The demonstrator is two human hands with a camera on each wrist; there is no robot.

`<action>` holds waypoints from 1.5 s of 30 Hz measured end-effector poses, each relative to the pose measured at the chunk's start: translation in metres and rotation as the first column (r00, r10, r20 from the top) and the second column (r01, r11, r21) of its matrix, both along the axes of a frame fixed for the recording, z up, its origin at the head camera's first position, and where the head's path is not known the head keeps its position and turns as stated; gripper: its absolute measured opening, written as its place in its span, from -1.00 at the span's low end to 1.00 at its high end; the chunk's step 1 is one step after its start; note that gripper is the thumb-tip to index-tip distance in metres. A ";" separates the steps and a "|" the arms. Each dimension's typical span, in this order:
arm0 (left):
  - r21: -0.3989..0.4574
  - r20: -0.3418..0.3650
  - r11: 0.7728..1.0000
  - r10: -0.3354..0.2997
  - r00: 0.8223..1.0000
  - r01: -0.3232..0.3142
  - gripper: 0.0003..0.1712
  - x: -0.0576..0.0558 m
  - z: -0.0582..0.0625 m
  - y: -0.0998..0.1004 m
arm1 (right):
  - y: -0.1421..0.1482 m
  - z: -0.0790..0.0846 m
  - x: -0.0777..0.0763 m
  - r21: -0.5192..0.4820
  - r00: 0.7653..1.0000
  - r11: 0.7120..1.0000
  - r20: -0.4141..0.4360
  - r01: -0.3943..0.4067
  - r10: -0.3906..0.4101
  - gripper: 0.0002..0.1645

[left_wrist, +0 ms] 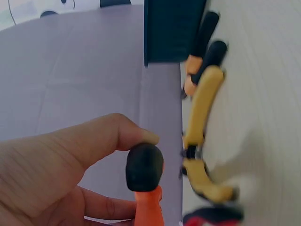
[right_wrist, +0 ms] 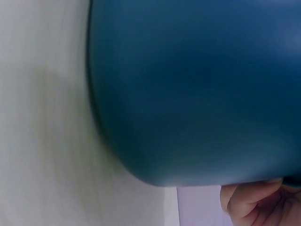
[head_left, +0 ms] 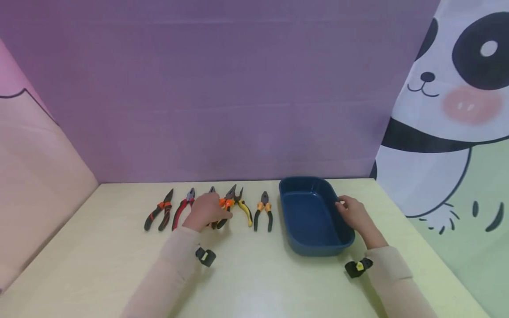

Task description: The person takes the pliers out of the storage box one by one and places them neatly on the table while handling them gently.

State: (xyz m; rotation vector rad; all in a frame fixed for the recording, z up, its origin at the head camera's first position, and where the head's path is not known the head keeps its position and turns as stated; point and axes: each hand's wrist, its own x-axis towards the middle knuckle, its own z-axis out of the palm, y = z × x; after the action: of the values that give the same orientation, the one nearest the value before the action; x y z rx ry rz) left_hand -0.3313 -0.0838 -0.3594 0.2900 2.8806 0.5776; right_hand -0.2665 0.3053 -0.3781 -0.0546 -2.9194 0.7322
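My left hand [head_left: 203, 213] pinches a pair of pliers with orange and black handles [head_left: 228, 203], jaws toward the back wall. In the left wrist view, the thumb rests on the black end of one handle [left_wrist: 144, 167], and the pliers are off the table. Yellow-handled pliers [head_left: 247, 213] lie just beyond them. Another pair [head_left: 212, 189] is mostly hidden behind the left hand. On the right, my right hand [head_left: 353, 215] pinches the right rim of a deep blue plastic bin [head_left: 308, 216]; its fingertips [right_wrist: 254, 194] show at the rim in the right wrist view.
Pliers with black and light-orange handles [head_left: 264, 211] lie left of the bin. Further left are red-handled pliers [head_left: 181, 211] and a black-and-red pair [head_left: 160, 211]. Behind the pale table [head_left: 254, 282] rises a purple backdrop [head_left: 222, 97], with a panda-printed panel [head_left: 433, 128] at right.
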 end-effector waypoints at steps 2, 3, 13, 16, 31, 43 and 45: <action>0.006 0.026 1.000 0.022 0.999 -0.022 -0.56 -0.001 -0.001 -0.008 | 0.000 0.000 0.000 -0.002 1.000 1.000 -0.004 0.000 0.000 -0.61; -0.002 0.029 1.000 0.031 0.999 -0.031 -0.57 -0.001 -0.001 -0.012 | 0.000 0.000 0.000 -0.003 1.000 1.000 -0.007 0.000 0.000 -0.61; -0.046 0.002 0.998 0.037 0.999 -0.036 -0.60 -0.009 -0.005 -0.054 | 0.003 -0.003 0.002 -0.010 1.000 1.000 -0.007 0.004 -0.004 -0.60; -0.056 0.031 0.997 0.059 0.998 -0.057 -0.58 -0.010 -0.004 -0.064 | 0.005 -0.005 0.002 -0.016 1.000 1.000 -0.011 0.003 -0.003 -0.59; -0.072 0.040 0.993 0.094 0.995 -0.091 -0.60 -0.011 0.003 -0.110 | 0.004 -0.002 0.000 -0.015 1.000 1.000 -0.015 -0.007 0.006 -0.60; -0.072 0.102 0.987 0.148 0.984 -0.141 -0.56 -0.010 0.006 -0.147 | 0.003 0.000 0.001 -0.013 1.000 1.000 -0.018 0.001 -0.001 -0.62; -0.076 0.096 0.988 0.142 0.985 -0.135 -0.54 -0.012 0.005 -0.152 | 0.003 0.001 0.001 -0.015 1.000 1.000 -0.016 0.000 -0.001 -0.61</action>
State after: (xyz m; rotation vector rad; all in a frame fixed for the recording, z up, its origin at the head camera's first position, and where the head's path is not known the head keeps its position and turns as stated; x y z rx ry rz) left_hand -0.3436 -0.2360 -0.3541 0.0482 2.8304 0.4987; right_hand -0.2653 0.3080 -0.3775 -0.0508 -2.8989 0.7515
